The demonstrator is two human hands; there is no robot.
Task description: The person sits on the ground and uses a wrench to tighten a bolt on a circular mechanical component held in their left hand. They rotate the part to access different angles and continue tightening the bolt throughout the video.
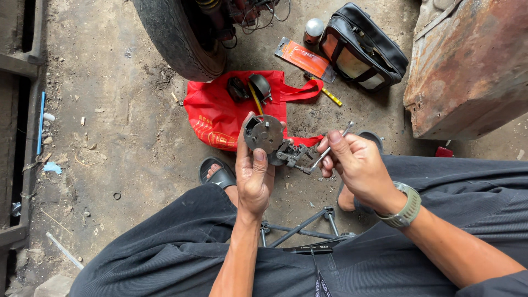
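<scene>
My left hand (254,176) grips a round grey metal engine part (264,133) with a small bracket assembly (290,154) sticking out to its right. My right hand (355,165), with a green watch on the wrist, holds a thin metal socket tool (330,148) whose lower end meets the bracket. Both hands are raised above my knees, over a red cloth bag (220,113) on the dirt floor.
A motorcycle tyre (176,38) stands at the top. Dark parts and a yellow-handled tool lie on the red bag. An orange tool package (300,56), a silver can (314,28) and a black bag (363,49) lie behind. A rusty metal box (467,71) is at right.
</scene>
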